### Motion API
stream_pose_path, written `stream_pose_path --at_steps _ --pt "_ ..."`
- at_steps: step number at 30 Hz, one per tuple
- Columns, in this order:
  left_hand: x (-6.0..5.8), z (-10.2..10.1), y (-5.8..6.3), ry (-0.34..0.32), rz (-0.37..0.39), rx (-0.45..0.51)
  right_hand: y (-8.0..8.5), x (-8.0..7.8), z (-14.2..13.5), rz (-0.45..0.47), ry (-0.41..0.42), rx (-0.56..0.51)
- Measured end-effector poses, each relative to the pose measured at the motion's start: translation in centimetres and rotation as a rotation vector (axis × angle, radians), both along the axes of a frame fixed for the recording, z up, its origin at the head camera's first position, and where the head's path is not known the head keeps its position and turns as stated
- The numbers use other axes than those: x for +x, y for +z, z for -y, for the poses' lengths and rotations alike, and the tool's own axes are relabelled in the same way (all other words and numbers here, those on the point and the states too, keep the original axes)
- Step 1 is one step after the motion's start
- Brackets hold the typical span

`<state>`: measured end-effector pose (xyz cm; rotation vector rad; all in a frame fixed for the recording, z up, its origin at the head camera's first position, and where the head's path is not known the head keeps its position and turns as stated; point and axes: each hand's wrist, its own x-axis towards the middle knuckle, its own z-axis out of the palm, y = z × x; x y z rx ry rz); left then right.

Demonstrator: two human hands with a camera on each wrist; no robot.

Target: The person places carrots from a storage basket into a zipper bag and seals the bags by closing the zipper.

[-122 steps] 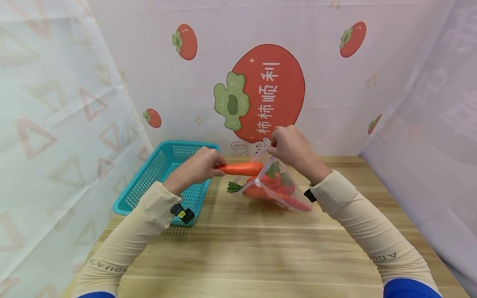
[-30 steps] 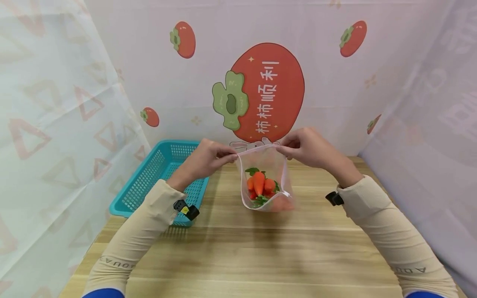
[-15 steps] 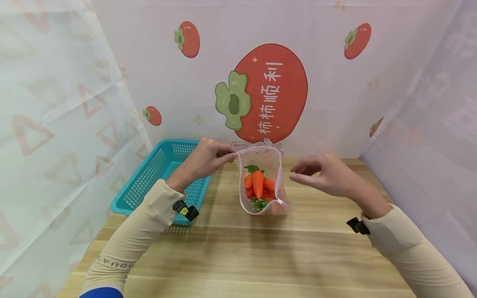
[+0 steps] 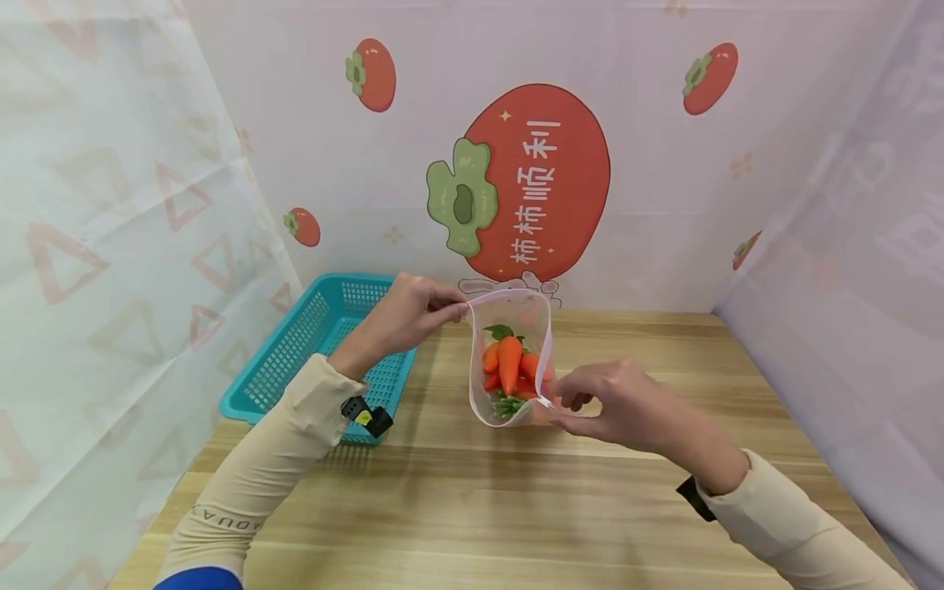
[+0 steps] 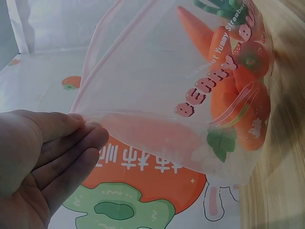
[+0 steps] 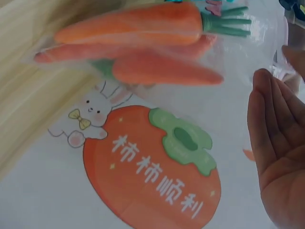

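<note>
A translucent zipper bag (image 4: 516, 315) with a white-pink rim stands on the table, its mouth gaping toward me. Inside lie several orange carrots (image 4: 510, 360) with green tops, and printed lettering shows on its side in the left wrist view. My left hand (image 4: 420, 311) pinches the upper left corner of the bag between thumb and fingers. Close to the white zipper slider (image 4: 545, 401) at the lower right of the mouth is my right hand (image 4: 627, 407), its thumb and fingers apart. In the right wrist view that hand (image 6: 281, 138) has nothing between its fingers.
A turquoise perforated basket (image 4: 291, 360) stands on the left of the wooden table (image 4: 472, 508), partly behind the left forearm. A white backdrop (image 4: 649, 180) with printed persimmons rises behind, and cloth walls flank both sides.
A carrot the left hand held earlier is now in the bag. The right hand has let go of the bag's upper right edge and moved down beside the slider. The left hand keeps its pinch.
</note>
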<state>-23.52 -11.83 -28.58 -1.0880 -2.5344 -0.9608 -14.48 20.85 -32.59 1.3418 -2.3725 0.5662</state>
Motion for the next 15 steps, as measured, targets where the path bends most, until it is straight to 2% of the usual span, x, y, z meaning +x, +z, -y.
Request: stream_pose_path --at_steps 6,12,15 --pt "0.1 0.2 0.1 0.0 -0.002 0.005 -0.4 -0.3 0.2 -0.053 -0.011 -0.017" --pt "0.2 1.0 0.3 0.052 0.015 0.041 0.8 -1.7 -1.6 -0.021 0.013 -0.192" --pt "0.3 1.6 0.5 0.087 0.018 0.067 1.5 -2.0 -2.6 0.015 -0.055 -0.272"
